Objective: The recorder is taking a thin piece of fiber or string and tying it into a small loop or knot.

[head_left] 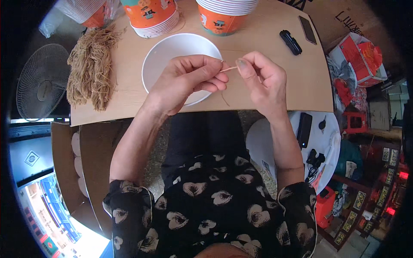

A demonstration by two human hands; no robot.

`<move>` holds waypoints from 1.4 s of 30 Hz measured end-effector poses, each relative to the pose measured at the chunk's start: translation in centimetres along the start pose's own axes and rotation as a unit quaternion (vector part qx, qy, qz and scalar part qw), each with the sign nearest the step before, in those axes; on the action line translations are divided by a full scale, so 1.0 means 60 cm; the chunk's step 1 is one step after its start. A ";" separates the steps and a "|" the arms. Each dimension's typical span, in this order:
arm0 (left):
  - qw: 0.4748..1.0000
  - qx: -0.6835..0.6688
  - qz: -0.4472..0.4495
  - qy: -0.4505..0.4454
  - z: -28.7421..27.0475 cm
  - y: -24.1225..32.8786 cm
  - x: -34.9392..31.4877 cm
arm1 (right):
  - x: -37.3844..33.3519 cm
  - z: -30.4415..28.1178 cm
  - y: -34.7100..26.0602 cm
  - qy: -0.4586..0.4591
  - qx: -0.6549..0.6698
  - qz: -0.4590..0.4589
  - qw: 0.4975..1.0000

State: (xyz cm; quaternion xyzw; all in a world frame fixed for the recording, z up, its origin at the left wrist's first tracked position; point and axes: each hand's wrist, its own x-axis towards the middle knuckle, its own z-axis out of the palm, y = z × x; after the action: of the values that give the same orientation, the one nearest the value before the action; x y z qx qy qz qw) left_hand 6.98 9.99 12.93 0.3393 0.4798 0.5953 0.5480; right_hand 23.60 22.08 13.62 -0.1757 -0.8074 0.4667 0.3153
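Observation:
A short length of thin tan string runs between my two hands over the table. My left hand pinches one part of it between thumb and fingers, and a loose brown end hangs below. My right hand has the other part between thumb and forefinger, slightly to the right. Under my left hand stands a round white bowl; its inside is partly hidden by that hand. A thick bundle of brown twine strands lies at the table's left edge.
Orange patterned paper buckets stand stacked at the back, one stack left and another in the middle. A black case-like object and a phone lie at the right on the cardboard-covered table. A fan stands left.

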 end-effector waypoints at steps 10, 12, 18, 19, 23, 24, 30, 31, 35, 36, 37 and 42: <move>1.000 0.025 0.006 0.008 -0.006 0.007 0.001 | -0.002 -0.017 0.007 -0.107 0.141 -0.011 0.984; 0.998 0.056 0.002 -0.006 -0.011 0.008 -0.001 | -0.002 -0.021 0.009 -0.138 0.211 0.018 0.968; 0.998 0.058 -0.011 -0.017 0.001 0.010 -0.003 | 0.007 -0.005 0.027 -0.052 0.146 -0.077 0.985; 0.998 0.057 -0.011 -0.015 0.000 0.009 -0.003 | 0.006 -0.001 0.025 -0.054 0.147 -0.077 0.985; 0.998 0.046 0.001 -0.046 -0.011 0.007 -0.001 | 0.001 -0.006 0.014 -0.098 0.247 0.057 0.962; 0.997 0.050 0.003 -0.060 -0.013 0.008 -0.001 | 0.001 -0.011 0.014 -0.115 0.245 0.100 0.957; 0.999 0.033 -0.008 -0.029 -0.014 0.004 -0.002 | -0.001 -0.009 0.019 -0.098 0.299 0.114 0.942; 0.999 0.032 -0.008 -0.029 -0.014 0.006 -0.002 | 0.000 -0.009 0.021 -0.099 0.299 0.115 0.942; 0.999 0.043 -0.027 -0.017 -0.007 0.019 0.000 | 0.010 -0.009 0.021 -0.078 0.248 0.063 0.964; 0.998 0.060 -0.023 -0.007 -0.005 0.021 0.000 | 0.013 -0.010 0.018 -0.071 0.246 0.048 0.966; 0.998 0.060 -0.021 -0.006 -0.007 0.020 0.000 | 0.015 -0.011 0.015 -0.072 0.245 0.046 0.966; 0.997 0.061 -0.023 -0.033 -0.012 0.015 0.003 | 0.021 -0.015 0.016 -0.059 0.203 0.005 0.977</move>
State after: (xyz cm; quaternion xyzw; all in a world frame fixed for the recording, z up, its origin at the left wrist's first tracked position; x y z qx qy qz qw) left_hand 5.97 10.09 13.50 0.3801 0.5045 0.5408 0.5555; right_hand 23.29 23.87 13.55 -0.0840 -0.7124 0.6319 0.2935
